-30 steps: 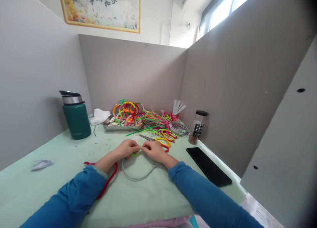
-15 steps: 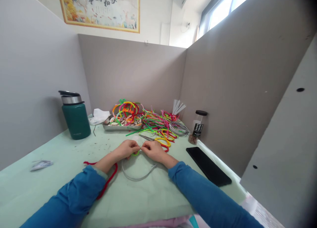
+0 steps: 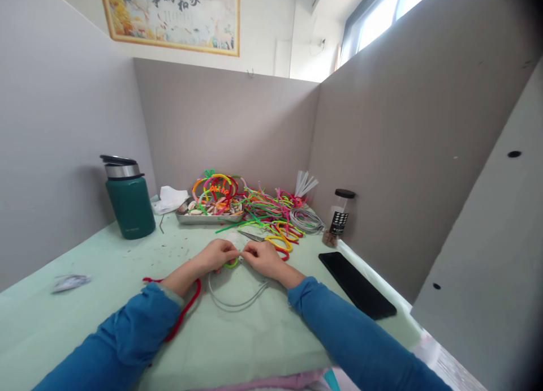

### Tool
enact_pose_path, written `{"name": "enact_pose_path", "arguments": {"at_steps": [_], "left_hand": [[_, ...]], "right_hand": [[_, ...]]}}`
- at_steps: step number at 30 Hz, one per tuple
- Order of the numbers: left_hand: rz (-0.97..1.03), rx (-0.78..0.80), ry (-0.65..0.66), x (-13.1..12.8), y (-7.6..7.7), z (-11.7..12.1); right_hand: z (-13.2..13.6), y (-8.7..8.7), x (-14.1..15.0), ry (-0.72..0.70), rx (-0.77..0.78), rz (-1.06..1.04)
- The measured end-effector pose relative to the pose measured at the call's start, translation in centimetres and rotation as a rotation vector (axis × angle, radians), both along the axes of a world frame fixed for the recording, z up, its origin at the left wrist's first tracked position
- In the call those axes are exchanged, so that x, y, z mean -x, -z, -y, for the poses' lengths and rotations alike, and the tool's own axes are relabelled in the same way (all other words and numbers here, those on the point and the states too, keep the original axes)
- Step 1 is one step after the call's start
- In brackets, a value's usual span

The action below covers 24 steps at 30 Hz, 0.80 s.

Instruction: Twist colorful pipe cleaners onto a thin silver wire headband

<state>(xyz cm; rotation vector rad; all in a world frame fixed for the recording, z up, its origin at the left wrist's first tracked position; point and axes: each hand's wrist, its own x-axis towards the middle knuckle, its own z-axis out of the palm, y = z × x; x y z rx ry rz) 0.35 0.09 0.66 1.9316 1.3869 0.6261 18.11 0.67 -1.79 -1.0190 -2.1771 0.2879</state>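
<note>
Closely, head view | pinching green strip [image 3: 233, 264] in left hand [image 3: 218, 254], low over table [image 3: 271, 334] | pressing right hand's [image 3: 263, 258] fingertips together just beside, cannot tell on what | with grey wire [image 3: 235, 306] below, scissors [image 3: 251, 236] beyond

Single head-worn view, facing forward and down, tabletop [image 3: 254, 340] close, wall [image 3: 263, 17] beyond

Hands [image 3: 218, 254] ×2. Held green pipe cleaner [image 3: 232, 263], loose red pipe cleaner [image 3: 198, 292], scissors [image 3: 252, 236], smartphone [image 3: 358, 286], insulated bottle [image 3: 131, 207], jar [image 3: 338, 221], metal tray [image 3: 212, 220]: 1 each. Piled pipe cleaners [image 3: 271, 207]: uncountable.
</note>
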Motion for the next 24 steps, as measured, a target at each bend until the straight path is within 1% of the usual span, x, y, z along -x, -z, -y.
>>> {"name": "enact_pose_path", "arguments": {"at_steps": [13, 19, 24], "left_hand": [[-0.006, -0.018, 0.005, -0.01, -0.02, -0.08], [0.014, 0.006, -0.016, -0.04, 0.03, -0.09], [0.059, 0.049, 0.004, 0.01, -0.13, 0.12]], "right_hand": [[0.11, -0.15, -0.04, -0.009, 0.01, -0.021], [0.24, -0.28, -0.03, -0.001, 0.026, -0.023], [0.34, -0.33, -0.05, -0.003, 0.025, -0.025]]}}
